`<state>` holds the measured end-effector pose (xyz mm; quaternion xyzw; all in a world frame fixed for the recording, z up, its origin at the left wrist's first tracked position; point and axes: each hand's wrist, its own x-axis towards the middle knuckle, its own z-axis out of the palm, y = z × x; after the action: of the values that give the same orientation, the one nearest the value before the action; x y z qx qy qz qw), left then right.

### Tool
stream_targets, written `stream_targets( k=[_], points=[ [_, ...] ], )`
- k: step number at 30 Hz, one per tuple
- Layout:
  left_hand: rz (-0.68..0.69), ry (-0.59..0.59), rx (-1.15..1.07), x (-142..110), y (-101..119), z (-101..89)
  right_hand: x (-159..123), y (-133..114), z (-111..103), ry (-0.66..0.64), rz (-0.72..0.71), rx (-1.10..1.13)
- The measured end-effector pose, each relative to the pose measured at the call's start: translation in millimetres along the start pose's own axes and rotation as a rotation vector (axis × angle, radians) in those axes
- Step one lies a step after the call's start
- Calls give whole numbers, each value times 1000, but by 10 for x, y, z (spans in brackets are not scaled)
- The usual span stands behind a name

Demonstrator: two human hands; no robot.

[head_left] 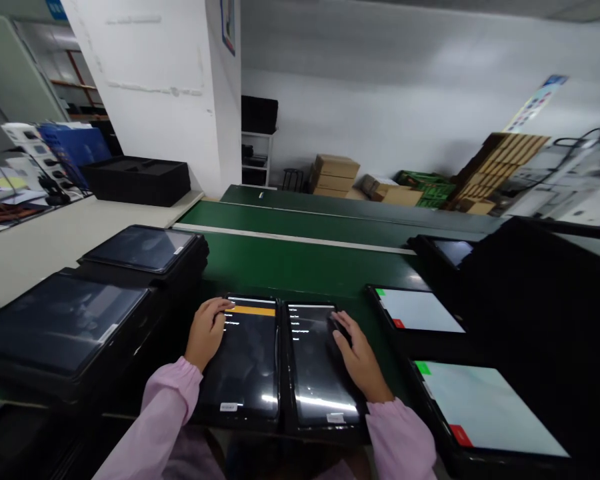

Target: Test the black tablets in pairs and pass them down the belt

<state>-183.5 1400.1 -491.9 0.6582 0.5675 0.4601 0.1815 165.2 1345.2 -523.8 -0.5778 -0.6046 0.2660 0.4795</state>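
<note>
Two black tablets lie side by side on the green belt in front of me. The left tablet (247,363) shows a dark menu with an orange bar at the top. My left hand (206,331) rests on its left edge, fingers curled, fingertips touching the screen near the orange bar. The right tablet (316,363) shows a dark menu with white lines of text. My right hand (359,357) lies flat on its right side, fingers stretched toward the upper right corner. Both sleeves are pink.
Stacks of dark tablets in black trays (65,333) stand at my left. Two tablets with white screens (420,310) (485,407) lie at my right beside a big black box (540,320). Cardboard boxes (335,175) sit by the far wall.
</note>
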Motion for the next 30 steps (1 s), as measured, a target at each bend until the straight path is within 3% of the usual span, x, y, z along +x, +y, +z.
stream_targets(
  k=[8,13,16,25,30],
  points=[
    [-193,37,-74,56,-50,-33,43,-37,18,-46,-37,-45],
    [-271,72,-158,105,-144,2,47,17,-14,56,123,209],
    [-312,76,-201,112,-194,22,41,64,-37,83,163,251],
    [-171,-6,-87,38,-230,14,-32,64,-73,79,187,228],
    [-57,-52,30,44,-230,-11,-25,-48,-69,73,78,149]
  ],
)
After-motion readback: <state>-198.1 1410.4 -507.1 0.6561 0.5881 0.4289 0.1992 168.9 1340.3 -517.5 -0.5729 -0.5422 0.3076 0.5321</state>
